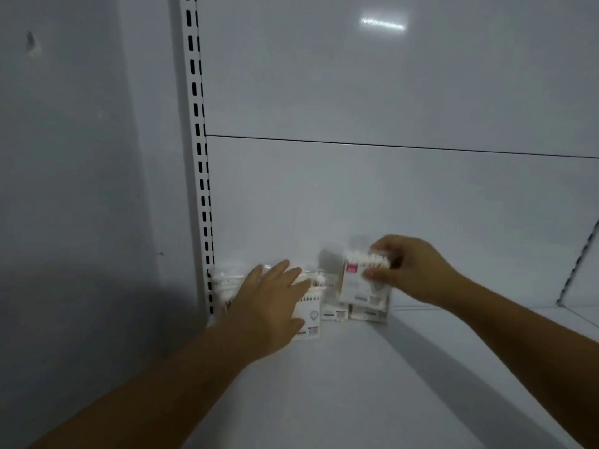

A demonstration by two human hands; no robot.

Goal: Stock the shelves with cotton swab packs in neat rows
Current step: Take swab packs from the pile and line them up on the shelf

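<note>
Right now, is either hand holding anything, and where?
The right hand pinches a cotton swab pack near its top. The left hand grips nothing; its flat fingers rest on other packs.

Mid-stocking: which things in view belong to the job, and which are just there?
Job: left hand resting flat on the left packs; right hand pinching the held pack; standing packs below it; shelf.
Just there: slotted upright; back panel; side bracket at far right.
</note>
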